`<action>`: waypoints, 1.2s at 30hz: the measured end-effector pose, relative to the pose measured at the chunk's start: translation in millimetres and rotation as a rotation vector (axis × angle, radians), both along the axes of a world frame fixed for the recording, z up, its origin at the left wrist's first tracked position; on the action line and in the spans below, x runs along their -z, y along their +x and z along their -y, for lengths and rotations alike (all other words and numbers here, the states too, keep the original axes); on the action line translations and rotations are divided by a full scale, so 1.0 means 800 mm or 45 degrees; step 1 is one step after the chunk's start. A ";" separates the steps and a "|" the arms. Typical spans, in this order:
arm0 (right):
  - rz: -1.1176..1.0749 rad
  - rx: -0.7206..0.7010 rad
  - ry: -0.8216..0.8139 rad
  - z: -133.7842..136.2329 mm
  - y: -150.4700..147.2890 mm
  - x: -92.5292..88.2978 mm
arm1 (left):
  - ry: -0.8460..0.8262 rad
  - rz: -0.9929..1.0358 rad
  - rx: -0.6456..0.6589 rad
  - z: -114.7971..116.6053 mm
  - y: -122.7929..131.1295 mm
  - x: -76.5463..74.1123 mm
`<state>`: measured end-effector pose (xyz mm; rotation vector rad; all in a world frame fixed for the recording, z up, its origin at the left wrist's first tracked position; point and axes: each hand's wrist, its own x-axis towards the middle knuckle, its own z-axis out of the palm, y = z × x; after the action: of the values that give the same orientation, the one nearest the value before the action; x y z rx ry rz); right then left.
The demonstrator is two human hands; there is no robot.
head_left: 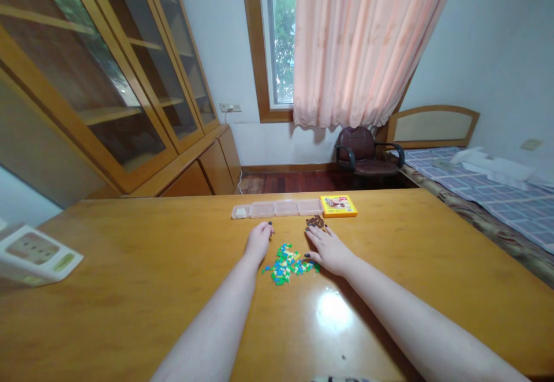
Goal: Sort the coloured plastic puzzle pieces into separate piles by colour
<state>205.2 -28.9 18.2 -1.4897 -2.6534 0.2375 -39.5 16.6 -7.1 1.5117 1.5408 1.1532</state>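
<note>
Head view, plastic bricks (288,264), left hand (258,241), right hand (328,249)

Left hand (258,242), right hand (329,249), bare forearms (212,324), dark-painted fingernails (307,228)

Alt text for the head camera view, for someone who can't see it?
The left hand and right hand rest on a table beside green, blue and yellow bricks; brown bricks and a clear box lie beyond.

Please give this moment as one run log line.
left hand: resting beside green-blue-yellow mini bricks | right hand: beside same pile, near brown bricks | behind: clear compartment tray, yellow box
</note>
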 end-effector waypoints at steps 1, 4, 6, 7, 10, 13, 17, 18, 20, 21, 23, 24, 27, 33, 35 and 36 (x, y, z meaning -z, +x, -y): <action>-0.014 -0.043 -0.006 0.003 -0.002 0.000 | 0.002 0.004 0.000 0.000 0.000 0.001; -0.035 -0.040 -0.009 0.007 -0.007 0.004 | 0.005 0.017 0.001 0.000 -0.001 0.002; -0.033 0.088 0.003 0.006 -0.007 0.007 | 0.007 0.024 0.001 0.000 0.001 0.001; -0.036 0.150 0.008 0.005 -0.006 0.009 | 0.008 0.026 0.002 0.001 0.002 0.001; -0.083 0.236 0.026 0.007 -0.002 0.010 | 0.008 0.044 0.012 0.002 0.004 -0.002; -0.146 0.142 0.003 0.019 0.001 0.005 | -0.009 0.025 0.103 0.007 -0.001 -0.010; -0.192 -0.129 -0.120 0.042 -0.009 -0.001 | -0.065 -0.465 0.419 0.029 -0.019 -0.023; -0.194 -0.149 -0.131 0.045 -0.013 0.000 | -0.128 -0.620 0.483 0.038 -0.022 -0.026; -0.206 -0.165 -0.144 0.047 -0.021 0.003 | -0.199 -0.833 0.574 0.055 -0.019 -0.027; -0.214 -0.171 -0.149 0.047 -0.025 0.005 | -0.167 -0.900 0.633 0.063 -0.014 -0.026; -0.235 -0.191 -0.158 0.042 -0.034 0.010 | -0.076 -0.982 0.667 0.075 0.003 -0.021; -0.249 -0.201 -0.157 0.039 -0.039 0.013 | -0.041 -0.998 0.658 0.078 0.013 -0.018; -0.306 -0.176 -0.123 0.031 -0.051 0.020 | 0.047 -0.970 0.651 0.079 0.045 -0.010; -0.447 -0.194 0.004 0.029 -0.058 0.016 | 0.037 -0.822 0.452 0.068 0.083 -0.008; -0.480 -0.240 0.058 0.030 -0.058 0.012 | 0.019 -0.745 0.395 0.066 0.088 -0.011; -0.485 -0.252 0.082 0.031 -0.059 0.010 | 0.009 -0.700 0.366 0.066 0.090 -0.012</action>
<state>158.4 -53.6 10.4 -1.0390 -2.4672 0.4012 32.3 -35.9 2.3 2.0908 1.5789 0.6039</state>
